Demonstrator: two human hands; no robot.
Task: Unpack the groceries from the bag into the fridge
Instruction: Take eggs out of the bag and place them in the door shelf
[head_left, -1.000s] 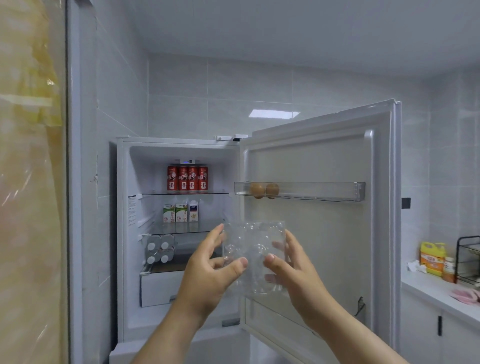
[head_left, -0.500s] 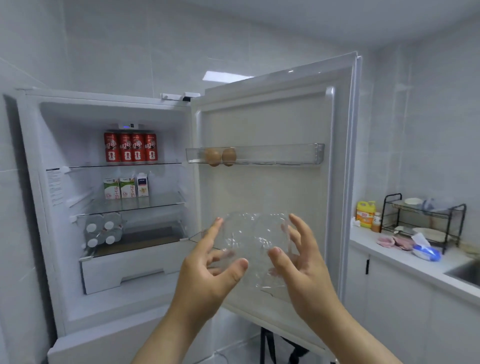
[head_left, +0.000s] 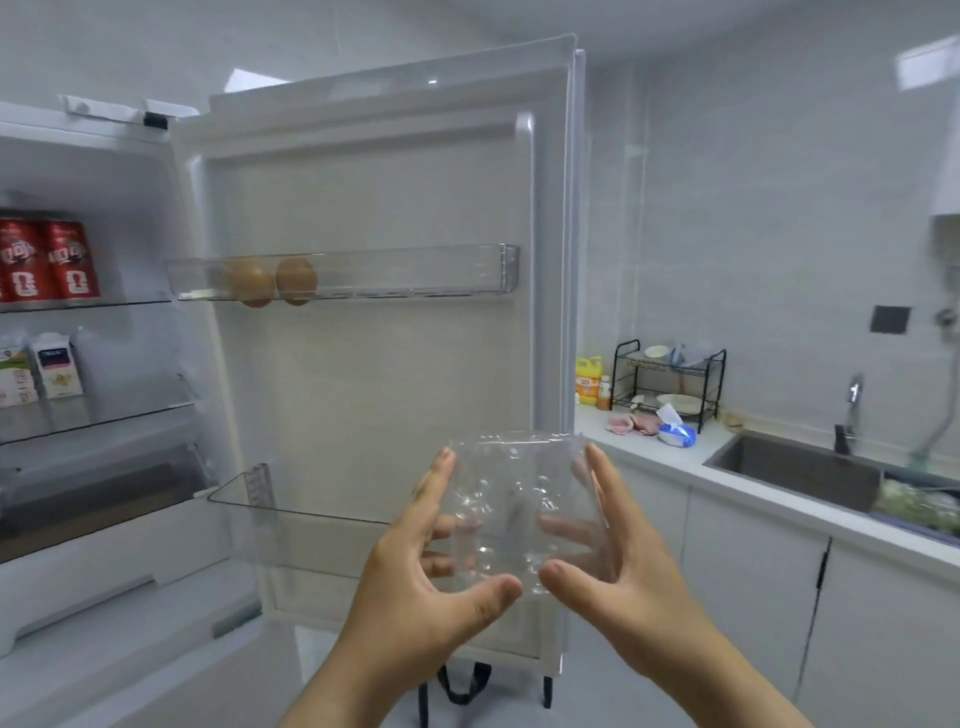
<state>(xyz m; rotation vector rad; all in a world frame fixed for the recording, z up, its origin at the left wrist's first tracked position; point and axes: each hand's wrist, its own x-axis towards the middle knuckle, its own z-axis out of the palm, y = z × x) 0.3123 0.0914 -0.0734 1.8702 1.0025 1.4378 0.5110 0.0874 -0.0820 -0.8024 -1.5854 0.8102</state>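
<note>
Now left hand (head_left: 415, 587) and right hand (head_left: 623, 587) hold an empty-looking clear plastic egg tray (head_left: 514, 509) between spread fingers (head_left: 439, 478) before the open white fridge door (head_left: 374, 395). Two brown eggs (head_left: 272, 280) already sit in its upper clear door shelf (head_left: 415, 270). Next, likely: drop the tray on the white tabletop (head_left: 691, 462) and reach the black bag straps (head_left: 457, 686), which the door partly covers.

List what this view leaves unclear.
Head view:
1. Bag: only black straps show; the door hides the rest.
2. Cans: cut by the left edge, count unknown.
3. Tray: glare blurs it; lid open or shut unclear.
4. Green thing by the sink: blurred, unidentifiable.
</note>
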